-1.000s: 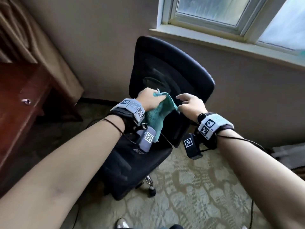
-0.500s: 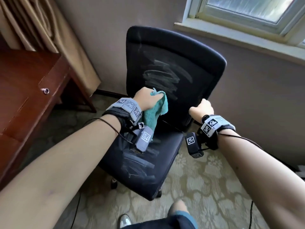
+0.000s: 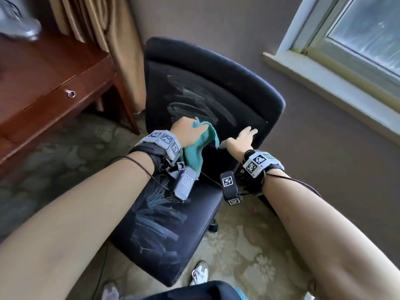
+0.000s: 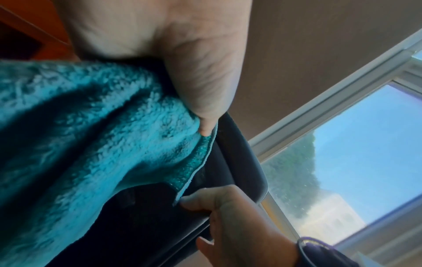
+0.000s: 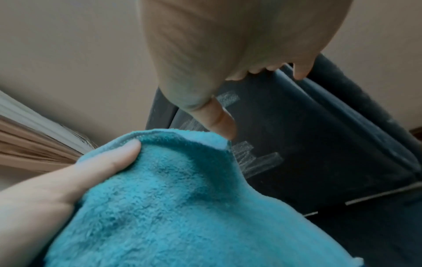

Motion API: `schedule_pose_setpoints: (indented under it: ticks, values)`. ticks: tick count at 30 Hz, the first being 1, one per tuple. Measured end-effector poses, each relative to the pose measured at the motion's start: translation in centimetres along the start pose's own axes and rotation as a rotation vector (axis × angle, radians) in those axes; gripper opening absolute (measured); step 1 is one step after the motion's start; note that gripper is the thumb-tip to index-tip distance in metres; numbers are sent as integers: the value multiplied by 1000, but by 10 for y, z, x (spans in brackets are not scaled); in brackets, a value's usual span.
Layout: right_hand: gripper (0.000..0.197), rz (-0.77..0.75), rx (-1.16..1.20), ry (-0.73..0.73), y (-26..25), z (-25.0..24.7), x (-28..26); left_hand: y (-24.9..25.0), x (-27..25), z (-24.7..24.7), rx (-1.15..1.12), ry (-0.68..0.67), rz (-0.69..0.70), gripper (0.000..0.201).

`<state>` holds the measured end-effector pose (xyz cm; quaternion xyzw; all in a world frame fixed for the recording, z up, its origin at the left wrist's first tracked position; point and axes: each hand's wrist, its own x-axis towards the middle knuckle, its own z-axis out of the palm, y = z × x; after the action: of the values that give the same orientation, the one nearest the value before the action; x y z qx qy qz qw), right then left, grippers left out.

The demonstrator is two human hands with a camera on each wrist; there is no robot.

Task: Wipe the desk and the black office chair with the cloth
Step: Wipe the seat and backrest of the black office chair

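The black office chair faces me, pale wipe streaks on its backrest and seat. My left hand grips a bunched teal cloth against the lower backrest; its thumb lies over the cloth's hem. My right hand is just right of the cloth, fingers stretched out and resting on the backrest near its right edge. In the left wrist view the right thumb touches the corner of the cloth. The reddish wooden desk stands at the left.
A tan curtain hangs between desk and chair. The desk has a drawer lock and a grey blurred item at its far corner. A window sill runs along the right wall. My shoe is on patterned carpet by the seat's front.
My right hand, curled at the chair's right edge half a second ago, now lies with fingers spread on the backrest beside the cloth. The left hand keeps the cloth on the lower backrest.
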<state>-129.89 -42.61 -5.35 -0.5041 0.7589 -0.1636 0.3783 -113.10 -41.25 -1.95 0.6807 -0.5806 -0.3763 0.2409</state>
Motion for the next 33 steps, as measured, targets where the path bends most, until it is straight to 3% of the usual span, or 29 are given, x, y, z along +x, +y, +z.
schedule_pose_setpoints:
  ticks: [4,7,10,13,15,17,20,22,28,33]
  values:
    - [97,-137,89,-68,-4,1,23,-9,3,-8,1,62,-85,45]
    - [82,-274,1,-50,-1,-6,39,-20,3,-16,-20,95,-149,28]
    - [64,-346,-30,-70,-12,-7,45,-27,5,-16,-4,95,-187,31]
    - [67,-469,-78,-187,-28,5,39,-31,8,-10,-50,65,-210,17]
    - [71,-576,-190,-291,-32,20,35,-38,9,-3,-118,40,-223,29]
    - [61,-656,-307,-353,-28,39,34,-48,8,4,-159,35,-201,28]
    - [30,-623,-373,-363,-12,65,35,-69,2,6,-213,22,-205,36]
    - [22,-527,-375,-350,0,79,36,-90,-2,4,-219,6,-251,40]
    - [23,-409,-440,-313,26,123,38,-180,-13,-6,-98,134,-417,17]
    - [25,-426,-401,-253,17,163,35,-236,-25,-17,-79,196,-389,13]
